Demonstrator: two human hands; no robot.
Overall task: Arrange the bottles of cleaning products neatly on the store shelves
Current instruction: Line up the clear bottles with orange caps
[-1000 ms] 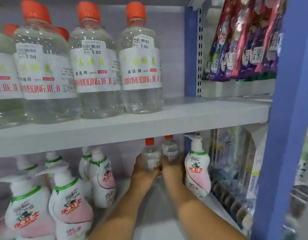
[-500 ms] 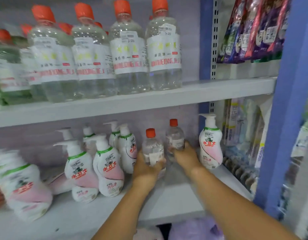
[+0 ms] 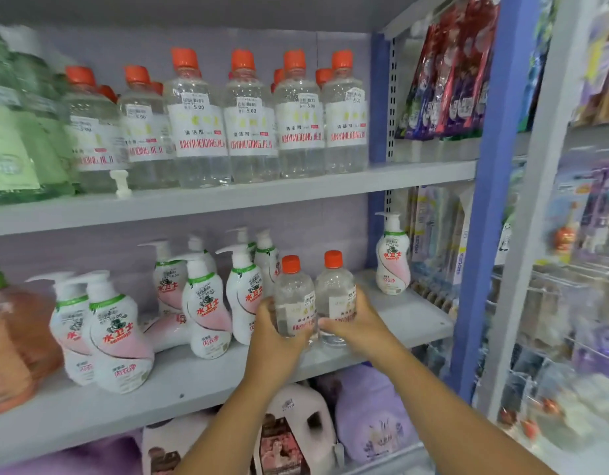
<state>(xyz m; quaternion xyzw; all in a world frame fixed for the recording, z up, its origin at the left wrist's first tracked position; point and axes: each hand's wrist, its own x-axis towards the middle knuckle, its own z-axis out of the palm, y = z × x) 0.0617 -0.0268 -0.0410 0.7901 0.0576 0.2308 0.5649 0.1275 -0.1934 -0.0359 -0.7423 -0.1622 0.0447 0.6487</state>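
Bottles (image 3: 315, 299) nearer shelf edge (orange-capped)

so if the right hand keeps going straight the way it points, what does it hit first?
Probably nothing before the back wall: the right hand, gripping a clear bottle, points into an open gap. Depth unclear.

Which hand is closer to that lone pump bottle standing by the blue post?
Right. The right hand grips a clear bottle just left of the pump bottle; the left hand is farther left.
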